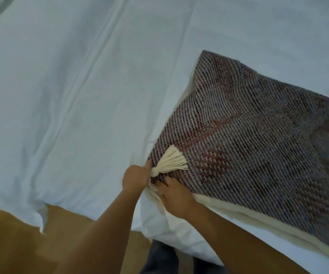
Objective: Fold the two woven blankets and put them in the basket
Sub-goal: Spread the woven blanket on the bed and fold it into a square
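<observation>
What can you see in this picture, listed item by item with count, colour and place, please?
woven blanket: one in view, dark grey-brown weave with cream backing, right side of the bed, partly folded
tassel: one clearly seen, cream, at the blanket's near corner
bed sheet: one, pale blue-white, covering the bed
floor: wood, tan, lower left
basket: none in view
hands: two; left hand pinching the blanket corner at the tassel, right hand gripping the blanket edge beside it

The bed is left bare across its left and far parts. Its near right corner is covered by the woven blanket.
</observation>
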### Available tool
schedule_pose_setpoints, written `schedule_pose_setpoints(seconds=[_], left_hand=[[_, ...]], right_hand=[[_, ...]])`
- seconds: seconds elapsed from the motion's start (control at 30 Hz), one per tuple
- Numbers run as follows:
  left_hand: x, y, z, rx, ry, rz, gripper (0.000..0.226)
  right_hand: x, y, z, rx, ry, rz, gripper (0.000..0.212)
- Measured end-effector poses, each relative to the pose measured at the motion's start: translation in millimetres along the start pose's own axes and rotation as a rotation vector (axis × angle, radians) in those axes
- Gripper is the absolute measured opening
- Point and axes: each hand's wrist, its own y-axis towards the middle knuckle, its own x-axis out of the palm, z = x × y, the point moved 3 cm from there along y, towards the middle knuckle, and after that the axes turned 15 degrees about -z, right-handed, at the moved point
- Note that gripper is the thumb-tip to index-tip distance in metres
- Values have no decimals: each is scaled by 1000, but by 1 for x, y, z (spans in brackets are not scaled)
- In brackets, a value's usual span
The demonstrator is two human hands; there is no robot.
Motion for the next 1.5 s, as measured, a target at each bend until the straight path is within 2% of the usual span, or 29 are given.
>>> schedule_pose_setpoints(seconds=[0.1,0.17,0.3,0.43,0.53,0.6,0.67,0.77,0.83,0.9,1.03,1.13,1.3,1.5], left_hand=[[9,-7,-9,-22,-82,-40,22],[11,-12,-18,-26,-254,-90,31],[16,-23,-26,13,-495,-287,17],[23,-32,-17,41,-584,-373,2],[19,-37,-13,101,-651,-381,4],[8,-39,-18,140,-585,-372,9],[-7,-39,-29,158,-348,-354,16],[-28,-31,-59,109,114,-221,25],[-32,-27,-72,77,264,-141,29],[-29,-25,-75,60,374,-120,38],[-21,-25,-59,111,300,-51,49],[-17,-24,-22,149,293,28,58],[-1,-11,74,325,354,39,18],[13,29,173,417,342,75,16]], right_hand=[[-2,-3,3,11,120,6,38],[-6,-5,7,80,279,89,32],[-13,-7,12,221,540,207,18],[-18,-7,5,225,658,221,42],[-21,-10,0,194,607,250,45],[-21,-14,-8,147,510,300,49],[-16,-17,-17,96,385,319,50],[5,-15,-30,40,159,123,67],[20,-11,-35,38,-50,-31,67],[25,-7,-37,62,-109,-86,63],[7,-6,-34,32,47,12,49],[-25,-9,-18,18,167,138,28],[-90,-6,31,26,230,268,20],[-170,21,109,84,240,281,20]])
